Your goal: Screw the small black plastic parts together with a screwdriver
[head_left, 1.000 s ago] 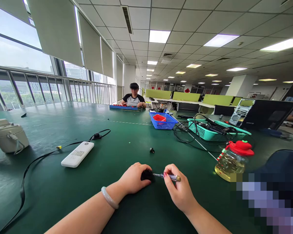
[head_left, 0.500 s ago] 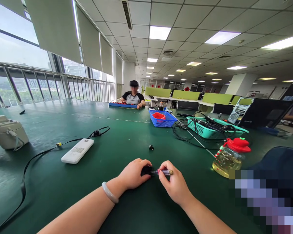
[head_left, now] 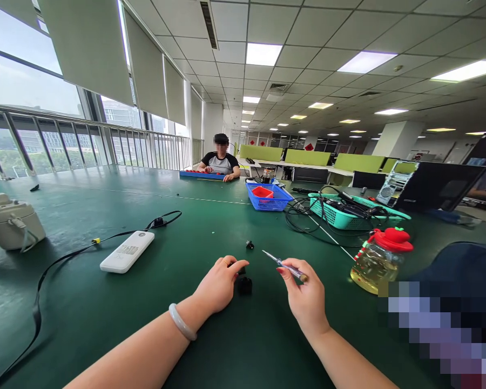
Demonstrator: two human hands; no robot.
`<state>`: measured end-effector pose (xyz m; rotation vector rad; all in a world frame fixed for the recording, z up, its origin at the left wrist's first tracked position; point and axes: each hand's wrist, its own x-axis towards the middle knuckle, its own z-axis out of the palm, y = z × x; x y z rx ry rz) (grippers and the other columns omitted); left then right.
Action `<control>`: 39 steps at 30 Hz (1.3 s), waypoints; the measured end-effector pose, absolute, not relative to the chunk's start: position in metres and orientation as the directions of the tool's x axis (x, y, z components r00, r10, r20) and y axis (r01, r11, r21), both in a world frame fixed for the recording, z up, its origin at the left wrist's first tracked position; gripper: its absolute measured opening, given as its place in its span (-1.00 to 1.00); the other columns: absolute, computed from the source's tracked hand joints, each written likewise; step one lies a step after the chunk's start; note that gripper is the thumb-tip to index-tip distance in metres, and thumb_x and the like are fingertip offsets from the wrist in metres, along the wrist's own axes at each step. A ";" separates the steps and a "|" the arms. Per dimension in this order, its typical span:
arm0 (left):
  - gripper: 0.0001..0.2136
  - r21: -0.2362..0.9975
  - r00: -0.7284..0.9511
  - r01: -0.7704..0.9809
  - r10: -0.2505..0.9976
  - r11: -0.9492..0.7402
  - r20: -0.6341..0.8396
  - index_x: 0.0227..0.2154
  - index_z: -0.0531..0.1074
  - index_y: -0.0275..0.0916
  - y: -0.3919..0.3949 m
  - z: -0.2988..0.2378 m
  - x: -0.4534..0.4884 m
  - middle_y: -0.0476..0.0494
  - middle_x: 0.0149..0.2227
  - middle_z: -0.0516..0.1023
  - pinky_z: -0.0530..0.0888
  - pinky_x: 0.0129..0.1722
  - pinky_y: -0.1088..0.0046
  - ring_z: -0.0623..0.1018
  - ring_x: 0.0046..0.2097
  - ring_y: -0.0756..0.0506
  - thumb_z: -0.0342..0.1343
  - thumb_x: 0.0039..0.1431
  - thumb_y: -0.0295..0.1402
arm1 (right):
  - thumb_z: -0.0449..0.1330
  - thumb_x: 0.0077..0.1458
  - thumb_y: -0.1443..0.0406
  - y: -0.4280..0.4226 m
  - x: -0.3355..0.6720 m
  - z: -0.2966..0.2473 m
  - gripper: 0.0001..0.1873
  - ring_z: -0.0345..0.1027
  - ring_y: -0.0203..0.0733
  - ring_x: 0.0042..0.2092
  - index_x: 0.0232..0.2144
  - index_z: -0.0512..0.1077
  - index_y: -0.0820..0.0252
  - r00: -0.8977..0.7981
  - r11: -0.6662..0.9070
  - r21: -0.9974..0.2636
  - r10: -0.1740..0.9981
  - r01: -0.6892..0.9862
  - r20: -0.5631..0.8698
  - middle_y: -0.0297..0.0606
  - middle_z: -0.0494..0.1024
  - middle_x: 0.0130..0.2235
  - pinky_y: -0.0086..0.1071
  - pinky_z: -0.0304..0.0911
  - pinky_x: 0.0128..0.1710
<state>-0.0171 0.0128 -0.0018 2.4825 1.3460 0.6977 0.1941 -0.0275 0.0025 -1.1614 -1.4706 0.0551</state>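
Note:
My right hand is closed on a small screwdriver with a clear handle, its metal tip pointing up and to the left. My left hand rests on the green table with its fingertips on a small black part that lies between the two hands. A second small black piece lies on the table a little farther away. A pale bangle sits on my left wrist.
A white power bank with a black cable lies to the left, a beige container beyond it. To the right stand a jar with a red lid, a teal basket of cables and a blue basket. Another person sits at the far end.
My right hand has pulled the screwdriver out of the black part and lifted it to the right. My left hand has loosened its hold, and the part now lies uncovered on the table.

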 end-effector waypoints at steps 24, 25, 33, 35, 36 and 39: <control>-0.57 0.393 0.606 0.667 0.768 -0.633 0.208 0.16 0.26 0.00 0.010 -0.007 -0.018 -0.11 0.25 0.23 0.14 0.28 0.11 0.18 0.28 -0.22 -0.01 0.25 -0.13 | 0.01 0.20 0.15 0.013 0.197 -0.029 -0.63 0.42 -0.03 -0.13 -0.03 0.46 0.04 0.117 0.244 -0.620 0.868 0.746 0.482 -0.20 0.59 -0.19 -0.11 0.24 -0.08; -0.59 0.381 0.628 0.658 0.752 -0.650 0.198 0.15 0.28 0.01 0.009 -0.008 -0.018 -0.09 0.24 0.26 0.13 0.28 0.09 0.18 0.28 -0.23 0.01 0.24 -0.15 | 0.01 0.20 0.15 0.015 0.197 -0.031 -0.63 0.42 -0.03 -0.12 -0.03 0.46 0.02 0.114 0.239 -0.620 0.873 0.747 0.474 -0.21 0.59 -0.20 -0.11 0.24 -0.08; -0.71 0.351 0.558 0.723 0.803 -0.595 0.211 0.01 0.37 -0.08 0.011 -0.007 -0.015 -0.08 0.10 0.43 0.18 0.23 0.14 0.28 0.20 -0.18 -0.04 0.24 -0.32 | 0.05 0.20 0.15 0.019 0.197 -0.036 -0.66 0.42 -0.02 -0.12 -0.03 0.47 -0.08 0.065 0.246 -0.606 0.894 0.756 0.444 -0.25 0.59 -0.28 -0.11 0.24 -0.10; -0.72 0.344 0.483 0.776 0.849 -0.529 0.216 -0.01 0.37 -0.11 0.013 -0.007 -0.016 -0.10 0.08 0.45 0.20 0.20 0.14 0.31 0.18 -0.19 -0.05 0.24 -0.35 | 0.05 0.20 0.16 0.017 0.196 -0.034 -0.66 0.41 -0.01 -0.09 -0.02 0.46 -0.10 0.052 0.241 -0.613 0.906 0.753 0.420 -0.26 0.59 -0.25 -0.07 0.22 -0.07; -0.72 0.340 0.439 0.803 0.872 -0.489 0.218 -0.01 0.38 -0.12 0.015 -0.008 -0.016 -0.12 0.07 0.46 0.21 0.19 0.14 0.32 0.17 -0.19 -0.06 0.24 -0.36 | 0.05 0.20 0.16 0.017 0.196 -0.033 -0.66 0.40 -0.01 -0.08 -0.01 0.46 -0.12 0.044 0.242 -0.618 0.911 0.747 0.410 -0.26 0.59 -0.24 -0.05 0.22 -0.06; -0.71 0.326 0.316 0.868 0.923 -0.375 0.221 -0.01 0.38 -0.17 0.019 -0.011 -0.019 -0.19 0.08 0.45 0.21 0.18 0.11 0.33 0.17 -0.22 -0.08 0.24 -0.37 | 0.05 0.20 0.16 0.015 0.196 -0.031 -0.67 0.39 0.01 -0.04 -0.01 0.45 -0.14 0.017 0.255 -0.635 0.921 0.729 0.390 -0.28 0.60 -0.22 0.00 0.20 -0.02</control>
